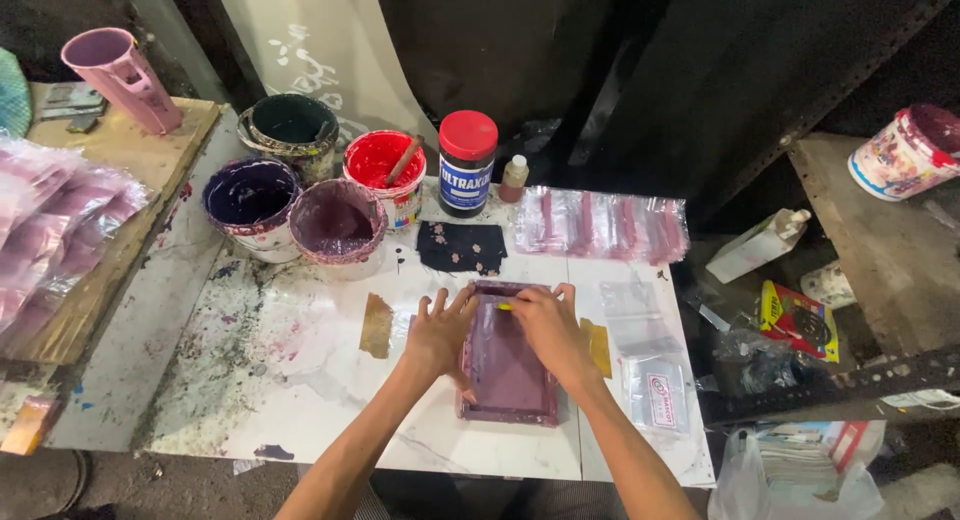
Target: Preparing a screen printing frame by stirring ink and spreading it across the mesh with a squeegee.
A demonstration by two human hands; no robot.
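A small purple-stained printing frame (508, 370) lies flat on the white marbled table (300, 380). My left hand (438, 330) rests spread on the frame's left edge, fingers apart. My right hand (548, 325) is over the frame's upper right part, fingers closed on a small yellow-tipped tool (506, 306) pressed to the mesh. Pieces of tan tape (377, 325) sit on the table beside the frame.
Behind the frame stand several paint tubs: dark green (292, 130), red with a stick (385, 170), dark purple (250, 200), plum (338, 225). A red-lidded black jar (467, 165), small bottle (514, 178), dark rag (461, 246) and clear printed plastic bags (600, 223) lie nearby. More bags (655, 375) sit at the right.
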